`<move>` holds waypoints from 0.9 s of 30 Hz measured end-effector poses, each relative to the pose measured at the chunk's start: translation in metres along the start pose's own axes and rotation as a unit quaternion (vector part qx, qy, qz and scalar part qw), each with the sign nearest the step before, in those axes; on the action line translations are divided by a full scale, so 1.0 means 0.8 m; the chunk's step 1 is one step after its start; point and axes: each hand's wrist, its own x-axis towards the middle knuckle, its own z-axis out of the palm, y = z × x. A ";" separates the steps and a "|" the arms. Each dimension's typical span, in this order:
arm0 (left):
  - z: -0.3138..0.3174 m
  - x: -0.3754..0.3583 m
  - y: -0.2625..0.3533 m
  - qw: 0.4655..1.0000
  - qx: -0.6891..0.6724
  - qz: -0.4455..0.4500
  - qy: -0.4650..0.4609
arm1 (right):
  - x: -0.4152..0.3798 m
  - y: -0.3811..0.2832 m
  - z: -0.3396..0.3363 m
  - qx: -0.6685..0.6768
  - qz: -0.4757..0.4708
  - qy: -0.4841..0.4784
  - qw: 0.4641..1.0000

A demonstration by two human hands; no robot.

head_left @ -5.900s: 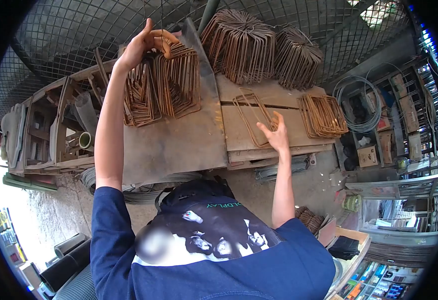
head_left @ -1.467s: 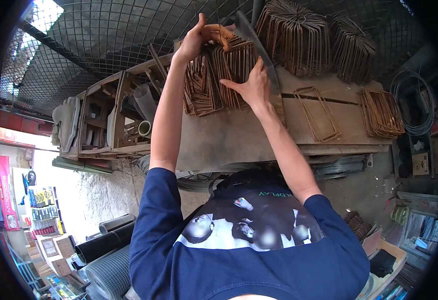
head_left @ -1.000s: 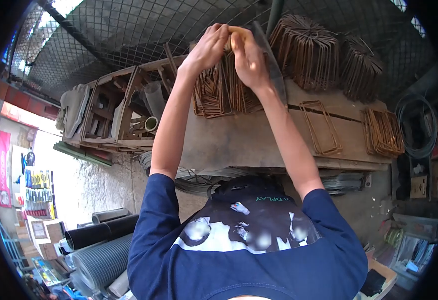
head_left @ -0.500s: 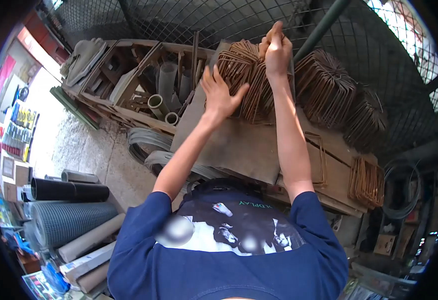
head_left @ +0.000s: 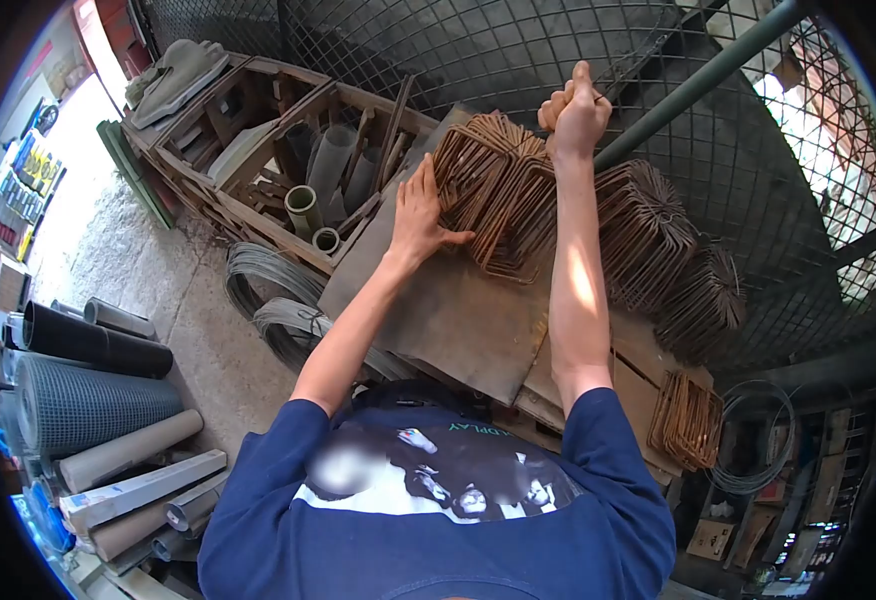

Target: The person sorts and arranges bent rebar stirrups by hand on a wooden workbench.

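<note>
A bundle of rusty bent-wire rectangles (head_left: 493, 190) stands on the brown board (head_left: 458, 325). At its left side is my left hand (head_left: 421, 222), fingers apart and pointing up, thumb close to the lower wires; nothing is in its grasp. Raised above the bundle's right end, my right hand (head_left: 575, 118) has its fingers curled closed, and whatever they hold is too small to make out. Right of my right forearm are two darker bundles, a nearer one (head_left: 641, 235) and a farther one (head_left: 703, 300). Another small rusty bundle (head_left: 686, 420) lies at the board's right end.
Wire mesh (head_left: 438, 50) and a green pipe (head_left: 703, 85) rise behind the board. A wooden crate (head_left: 258, 140) with tubes is at the left. Wire coils (head_left: 276, 290) lie beside the board. Mesh rolls (head_left: 98, 400) are at the lower left, another coil (head_left: 758, 450) at the right.
My left hand has moved left, from in front of the rusty bundle to its left side. My right hand stays raised and closed. The view has shifted, showing more of the right side.
</note>
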 end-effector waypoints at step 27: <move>0.013 0.104 0.090 0.991 0.045 0.089 0.094 | 0.000 -0.016 0.005 0.047 0.060 -0.049 0.996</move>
